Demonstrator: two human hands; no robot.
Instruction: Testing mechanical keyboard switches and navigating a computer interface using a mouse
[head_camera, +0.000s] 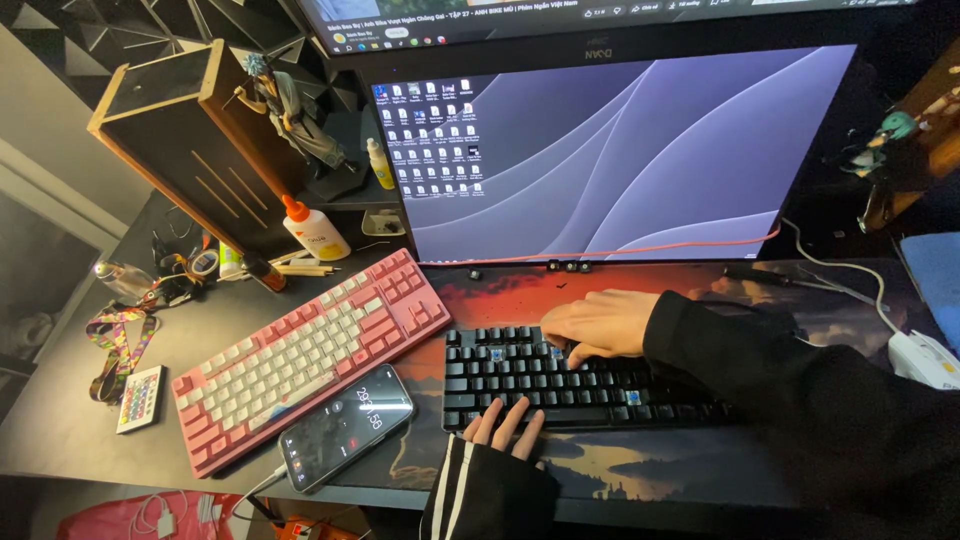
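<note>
Black mechanical keyboard (590, 385), lying flat on a picture desk mat (640, 465) in front of the monitor (610, 160), near the front edge of the tabletop (60, 420). Dark keycaps in tidy rows, but several missing: bare switches with pale blue stems showing at a few spots, one near the right end, others under the upper hand. Right hand (597, 325) curled over the upper rows, fingers bent down and bunched on a spot there as if pinching something small; whether anything is actually held, cannot tell. Left hand (507, 425) in a black sleeve with white stripes, fingers loosely spread and resting on the bottom row near the front edge, gripping nothing; probably pressed there to steady the board against pulling. Just left, a pink and white keyboard (305, 355) angled aside, seemingly pushed out of the way. Smartphone (347, 426) lying face up between the two boards on a cable, screen lit, within easy glance. Further left, a small remote (139, 398), a patterned lanyard (115, 345) and a white glue bottle (313, 230) with orange tip. A few small dark keycaps (568, 266) parked in a row at the monitor's foot, clear of the work.
</note>
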